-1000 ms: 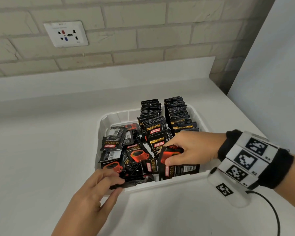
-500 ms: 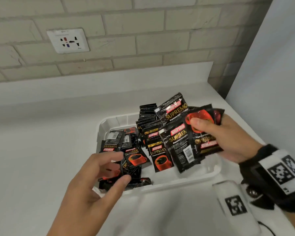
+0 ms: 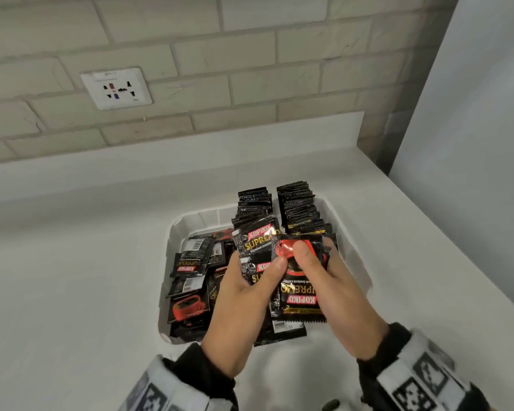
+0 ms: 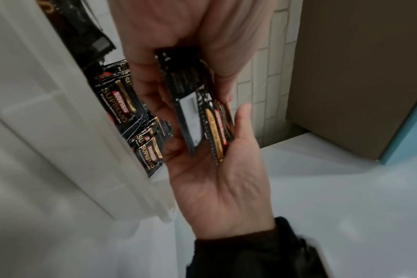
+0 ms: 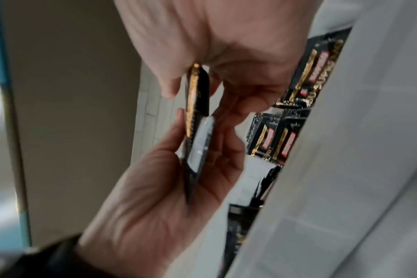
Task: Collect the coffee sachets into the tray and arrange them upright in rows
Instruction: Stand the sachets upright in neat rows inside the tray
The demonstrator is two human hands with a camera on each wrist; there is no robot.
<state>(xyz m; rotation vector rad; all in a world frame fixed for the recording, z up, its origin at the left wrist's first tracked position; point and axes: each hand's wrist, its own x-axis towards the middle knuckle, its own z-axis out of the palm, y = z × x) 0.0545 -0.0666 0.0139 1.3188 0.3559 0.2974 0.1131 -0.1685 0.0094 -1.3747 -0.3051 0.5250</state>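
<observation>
Both my left hand (image 3: 244, 295) and right hand (image 3: 336, 295) pinch a fanned bunch of sachets (image 3: 291, 280) above the tray (image 3: 187, 221), long axes roughly upright, front one logo-down.

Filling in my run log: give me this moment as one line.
both hands: left hand, right hand grip black foil coffee sachets | above white plastic tray | two upright rows at back | loose sachets left
</observation>
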